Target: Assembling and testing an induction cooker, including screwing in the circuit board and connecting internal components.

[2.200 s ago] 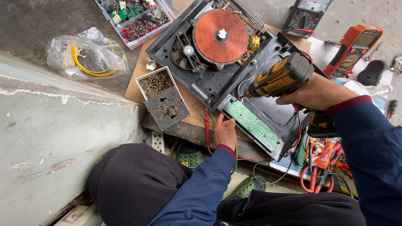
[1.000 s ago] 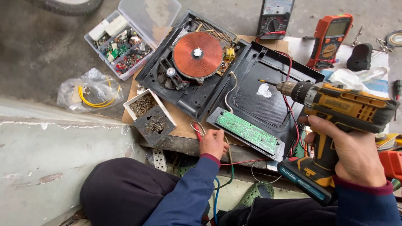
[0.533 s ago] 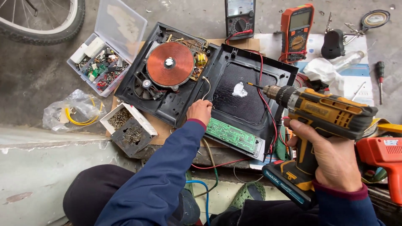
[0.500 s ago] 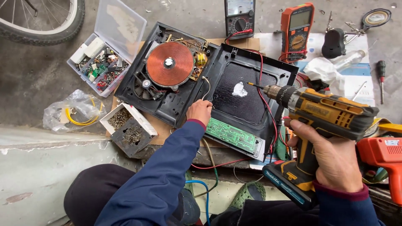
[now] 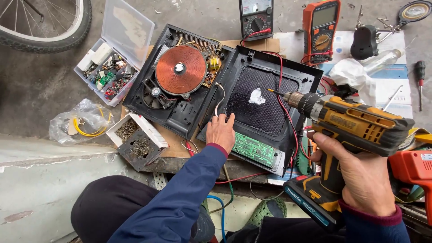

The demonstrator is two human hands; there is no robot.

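the left hand [image 5: 221,132] lies flat, fingers loosely spread, on the near-left edge of the black cooker cover [image 5: 265,108], holding nothing; a white wire [image 5: 220,96] curves just beyond its fingertips. the copper coil [image 5: 181,69] sits farther up and left. bare black panel stretches right of this hand toward the right hand [image 5: 360,180], which grips a yellow cordless drill [image 5: 351,130], bit aimed left above the cover's middle.
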